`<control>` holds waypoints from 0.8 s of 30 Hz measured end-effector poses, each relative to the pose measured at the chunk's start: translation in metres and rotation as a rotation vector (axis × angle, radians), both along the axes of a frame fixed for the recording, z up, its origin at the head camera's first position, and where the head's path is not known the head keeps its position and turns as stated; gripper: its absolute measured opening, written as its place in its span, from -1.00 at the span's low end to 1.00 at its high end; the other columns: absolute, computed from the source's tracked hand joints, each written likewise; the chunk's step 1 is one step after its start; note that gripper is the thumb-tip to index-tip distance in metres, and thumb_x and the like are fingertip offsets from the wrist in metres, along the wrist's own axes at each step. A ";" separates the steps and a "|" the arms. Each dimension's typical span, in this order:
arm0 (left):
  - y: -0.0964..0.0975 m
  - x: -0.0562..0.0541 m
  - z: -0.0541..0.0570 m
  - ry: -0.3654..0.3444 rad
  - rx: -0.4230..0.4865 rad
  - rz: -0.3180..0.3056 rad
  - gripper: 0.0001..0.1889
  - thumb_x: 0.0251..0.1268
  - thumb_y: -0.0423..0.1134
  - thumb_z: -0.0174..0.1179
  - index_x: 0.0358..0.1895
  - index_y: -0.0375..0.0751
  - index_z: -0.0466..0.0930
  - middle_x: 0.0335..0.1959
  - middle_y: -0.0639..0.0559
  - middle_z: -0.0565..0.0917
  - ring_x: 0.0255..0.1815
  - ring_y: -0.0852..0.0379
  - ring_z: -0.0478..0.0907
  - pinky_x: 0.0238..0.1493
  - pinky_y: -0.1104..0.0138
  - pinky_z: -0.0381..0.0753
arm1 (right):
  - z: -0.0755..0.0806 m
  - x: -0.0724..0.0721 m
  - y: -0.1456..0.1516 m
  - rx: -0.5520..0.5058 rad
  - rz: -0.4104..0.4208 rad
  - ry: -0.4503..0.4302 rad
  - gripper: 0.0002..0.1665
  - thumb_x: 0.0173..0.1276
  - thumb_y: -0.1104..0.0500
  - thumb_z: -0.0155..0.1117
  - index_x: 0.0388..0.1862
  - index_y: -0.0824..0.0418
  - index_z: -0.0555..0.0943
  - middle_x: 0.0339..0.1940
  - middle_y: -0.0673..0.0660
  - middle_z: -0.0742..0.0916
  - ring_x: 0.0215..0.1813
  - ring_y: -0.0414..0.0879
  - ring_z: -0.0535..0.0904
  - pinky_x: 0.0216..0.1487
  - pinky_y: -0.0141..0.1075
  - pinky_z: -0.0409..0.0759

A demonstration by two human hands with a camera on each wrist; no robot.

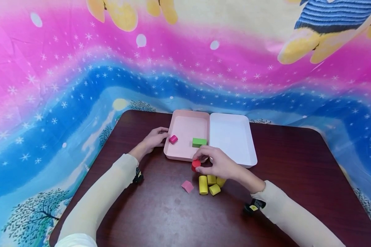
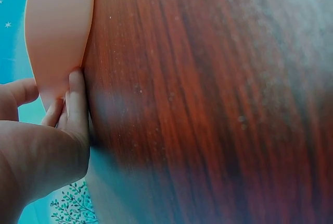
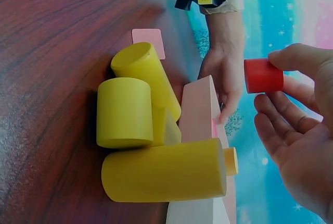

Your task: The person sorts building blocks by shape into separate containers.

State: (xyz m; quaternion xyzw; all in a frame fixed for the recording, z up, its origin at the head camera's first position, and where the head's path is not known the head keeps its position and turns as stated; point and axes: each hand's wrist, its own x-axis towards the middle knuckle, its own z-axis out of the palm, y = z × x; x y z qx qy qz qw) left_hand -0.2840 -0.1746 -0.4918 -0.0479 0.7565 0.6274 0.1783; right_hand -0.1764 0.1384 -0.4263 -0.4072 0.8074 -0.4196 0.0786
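Red cylinder [image 1: 196,166] pinched in my right hand [image 1: 217,162], thumb opposite fingers, just by the pink tray [image 1: 188,122], front side; left hand [image 1: 155,139], fingers spread, touches its outer wall; slack thumb could drop cylinder onto yellow cylinders [image 1: 203,185], scattering them

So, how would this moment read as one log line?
right hand: pinching red cylinder | left hand: touching pink tray | inside: green block, magenta block | table: yellow blocks, pink block
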 end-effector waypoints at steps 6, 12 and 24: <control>0.001 0.000 0.001 0.005 0.021 0.001 -0.53 0.67 -0.22 0.08 0.52 -0.24 0.38 0.40 -0.23 0.52 0.36 -0.13 0.57 0.32 -0.02 0.63 | -0.001 -0.004 0.000 -0.020 0.001 0.033 -0.66 0.30 0.27 0.56 0.04 0.14 0.72 -0.05 -0.06 0.71 -0.09 -0.16 0.65 -0.03 -0.07 0.77; 0.001 0.001 0.000 0.008 0.021 -0.003 -0.52 0.68 -0.21 0.07 0.53 -0.25 0.36 0.41 -0.24 0.51 0.37 -0.13 0.56 0.32 -0.01 0.64 | -0.001 -0.011 -0.001 -0.015 -0.012 0.066 -0.65 0.30 0.26 0.56 0.04 0.12 0.71 -0.08 -0.07 0.70 -0.13 -0.17 0.62 -0.05 -0.12 0.73; 0.000 0.001 -0.001 0.012 0.004 -0.011 -0.50 0.69 -0.19 0.07 0.54 -0.24 0.35 0.41 -0.22 0.51 0.38 -0.12 0.55 0.31 -0.01 0.64 | 0.005 -0.030 -0.003 -0.068 -0.062 -0.037 -0.68 0.34 0.24 0.57 0.04 0.15 0.72 -0.02 0.05 0.72 0.00 -0.05 0.66 0.13 0.19 0.69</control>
